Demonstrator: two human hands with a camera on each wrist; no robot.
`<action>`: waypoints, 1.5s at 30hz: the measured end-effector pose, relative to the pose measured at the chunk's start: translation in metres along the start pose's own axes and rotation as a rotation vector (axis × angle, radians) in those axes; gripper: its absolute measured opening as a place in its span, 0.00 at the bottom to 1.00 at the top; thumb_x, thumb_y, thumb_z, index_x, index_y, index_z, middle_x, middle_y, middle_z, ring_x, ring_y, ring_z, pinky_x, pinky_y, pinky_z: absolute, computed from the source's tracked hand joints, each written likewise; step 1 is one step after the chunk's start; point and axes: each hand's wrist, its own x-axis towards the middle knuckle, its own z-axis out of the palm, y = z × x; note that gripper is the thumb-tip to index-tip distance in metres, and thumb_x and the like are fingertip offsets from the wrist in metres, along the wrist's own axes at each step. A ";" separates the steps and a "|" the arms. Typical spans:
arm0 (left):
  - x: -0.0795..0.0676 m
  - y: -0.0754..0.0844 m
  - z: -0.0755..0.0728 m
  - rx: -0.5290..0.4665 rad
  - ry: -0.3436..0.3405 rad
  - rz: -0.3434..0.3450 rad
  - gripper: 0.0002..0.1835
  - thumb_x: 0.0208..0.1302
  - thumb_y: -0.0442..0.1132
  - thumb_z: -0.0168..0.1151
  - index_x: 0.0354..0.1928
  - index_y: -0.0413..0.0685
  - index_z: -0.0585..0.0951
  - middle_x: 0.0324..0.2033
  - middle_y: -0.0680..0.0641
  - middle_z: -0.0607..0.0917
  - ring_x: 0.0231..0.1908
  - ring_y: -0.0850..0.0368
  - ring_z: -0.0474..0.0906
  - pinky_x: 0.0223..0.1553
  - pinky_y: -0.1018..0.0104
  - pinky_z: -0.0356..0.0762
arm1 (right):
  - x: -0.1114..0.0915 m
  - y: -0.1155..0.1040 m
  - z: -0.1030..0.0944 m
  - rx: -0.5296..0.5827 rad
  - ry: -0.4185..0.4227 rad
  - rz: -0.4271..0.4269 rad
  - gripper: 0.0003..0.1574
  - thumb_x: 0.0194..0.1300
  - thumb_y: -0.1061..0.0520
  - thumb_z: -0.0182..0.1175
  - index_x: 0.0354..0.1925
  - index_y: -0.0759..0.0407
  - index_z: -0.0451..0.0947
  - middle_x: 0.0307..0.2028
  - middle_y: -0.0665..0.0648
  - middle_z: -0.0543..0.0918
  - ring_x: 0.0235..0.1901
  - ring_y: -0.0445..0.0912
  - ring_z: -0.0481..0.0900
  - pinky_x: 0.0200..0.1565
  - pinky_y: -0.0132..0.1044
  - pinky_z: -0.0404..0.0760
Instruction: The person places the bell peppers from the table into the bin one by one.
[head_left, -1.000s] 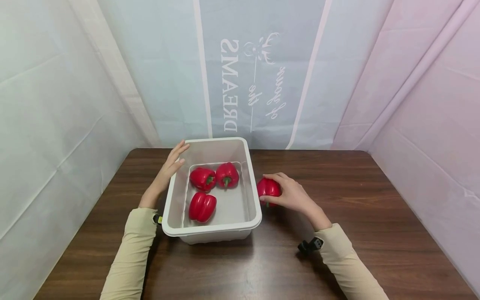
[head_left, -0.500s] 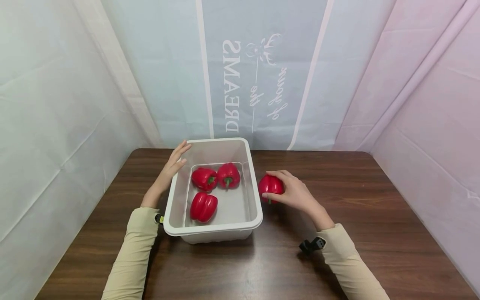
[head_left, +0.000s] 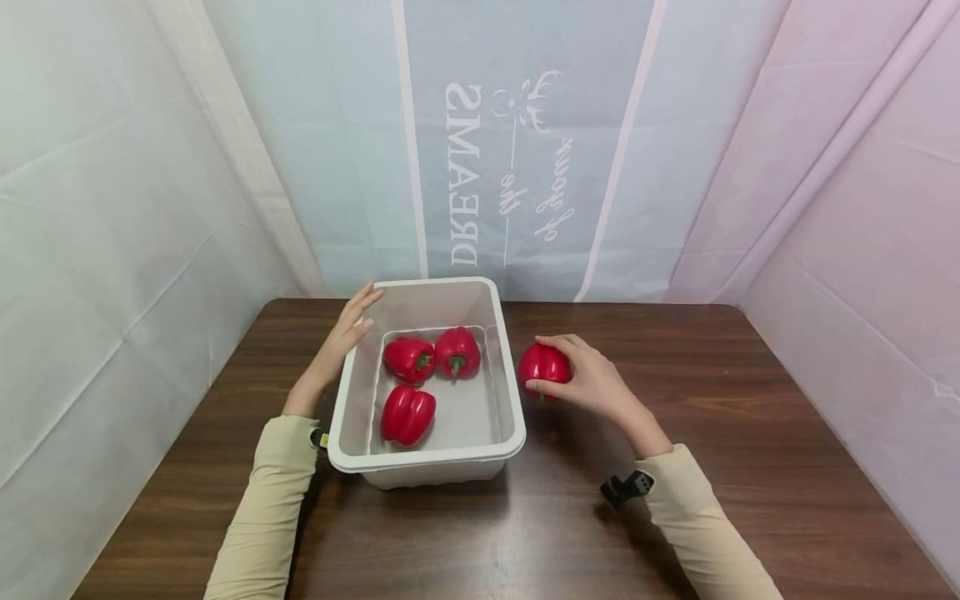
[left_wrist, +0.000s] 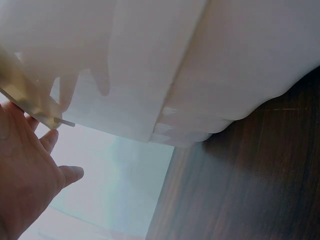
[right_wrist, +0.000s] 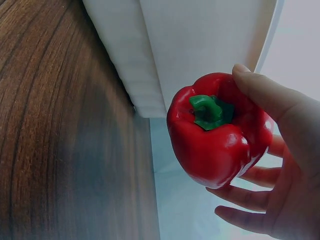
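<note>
My right hand (head_left: 588,377) grips a red bell pepper (head_left: 543,367) just outside the right wall of a white plastic bin (head_left: 512,392). In the right wrist view the pepper's green stem (right_wrist: 210,111) faces the camera, and the thumb presses its upper side with the fingers behind it. Three more red peppers lie in the bin: one at its back left (head_left: 408,358), one at its back right (head_left: 457,352) and one nearer the front (head_left: 407,415). At the bin's left rim rests my left hand (head_left: 343,335), fingers fairly straight; the left wrist view shows it beside the outer wall (left_wrist: 135,75).
The bin stands on a dark wooden table (head_left: 675,400). Behind it hangs a pale blue cloth (head_left: 345,150) with mirrored lettering, and white cloth walls close in both sides. A small black device (head_left: 626,489) is strapped at the right wrist.
The right hand has lifted the pepper slightly and shifted it a little to the right, away from the bin's wall. The left hand stays at the rim, and the peppers in the bin have not moved.
</note>
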 end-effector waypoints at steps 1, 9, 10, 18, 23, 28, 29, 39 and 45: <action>0.000 0.000 0.000 0.001 0.000 -0.001 0.28 0.65 0.33 0.42 0.67 0.33 0.57 0.71 0.36 0.44 0.70 0.41 0.36 0.63 0.32 0.33 | 0.000 0.000 0.000 0.000 0.001 -0.001 0.46 0.45 0.36 0.69 0.61 0.45 0.68 0.53 0.53 0.72 0.50 0.52 0.73 0.39 0.47 0.82; 0.000 0.000 0.000 0.004 -0.002 -0.008 0.27 0.66 0.33 0.41 0.67 0.33 0.57 0.71 0.40 0.45 0.70 0.42 0.36 0.63 0.33 0.33 | 0.002 -0.001 -0.002 0.005 0.029 -0.018 0.44 0.46 0.36 0.69 0.61 0.46 0.68 0.53 0.53 0.73 0.49 0.51 0.74 0.39 0.47 0.82; 0.001 0.000 0.000 0.006 -0.002 -0.005 0.27 0.66 0.33 0.41 0.67 0.33 0.57 0.71 0.40 0.45 0.70 0.42 0.36 0.63 0.33 0.33 | 0.002 -0.001 -0.003 0.006 0.033 -0.022 0.44 0.46 0.36 0.69 0.61 0.46 0.68 0.53 0.52 0.73 0.49 0.51 0.74 0.39 0.47 0.82; 0.003 -0.002 -0.002 0.011 -0.002 0.004 0.28 0.66 0.34 0.42 0.67 0.33 0.57 0.71 0.37 0.45 0.70 0.41 0.36 0.63 0.32 0.33 | 0.006 -0.006 -0.008 0.002 0.047 -0.031 0.44 0.46 0.38 0.69 0.61 0.46 0.68 0.54 0.52 0.72 0.50 0.51 0.73 0.40 0.48 0.81; 0.002 -0.002 -0.002 0.011 -0.001 -0.003 0.28 0.66 0.34 0.42 0.67 0.34 0.57 0.71 0.38 0.45 0.70 0.42 0.36 0.63 0.32 0.33 | 0.008 -0.008 -0.011 0.006 0.049 -0.039 0.44 0.47 0.38 0.69 0.61 0.46 0.68 0.55 0.52 0.72 0.50 0.51 0.73 0.40 0.47 0.81; 0.001 -0.002 -0.002 0.013 0.002 0.001 0.27 0.66 0.34 0.42 0.67 0.34 0.58 0.71 0.37 0.45 0.70 0.42 0.36 0.63 0.32 0.33 | 0.010 -0.010 -0.014 0.009 0.063 -0.057 0.44 0.47 0.38 0.69 0.61 0.47 0.68 0.55 0.52 0.72 0.49 0.51 0.74 0.40 0.48 0.81; 0.001 -0.002 -0.002 0.011 0.002 0.000 0.27 0.66 0.34 0.42 0.67 0.34 0.58 0.71 0.36 0.45 0.70 0.42 0.36 0.63 0.32 0.33 | 0.010 -0.011 -0.014 0.010 0.066 -0.061 0.44 0.47 0.38 0.69 0.61 0.48 0.68 0.55 0.52 0.72 0.49 0.51 0.74 0.40 0.48 0.81; 0.001 -0.003 -0.002 0.008 -0.001 0.006 0.27 0.66 0.34 0.42 0.67 0.33 0.58 0.71 0.36 0.45 0.70 0.42 0.36 0.62 0.32 0.33 | 0.013 -0.017 -0.018 0.009 0.095 -0.077 0.44 0.47 0.38 0.69 0.61 0.47 0.68 0.54 0.51 0.72 0.50 0.50 0.73 0.41 0.48 0.81; 0.001 -0.003 -0.001 0.007 0.001 0.002 0.28 0.66 0.34 0.42 0.67 0.32 0.57 0.71 0.36 0.45 0.70 0.41 0.36 0.62 0.32 0.33 | 0.016 -0.022 -0.021 -0.004 0.108 -0.077 0.44 0.47 0.37 0.68 0.61 0.45 0.68 0.55 0.52 0.72 0.50 0.50 0.73 0.41 0.48 0.81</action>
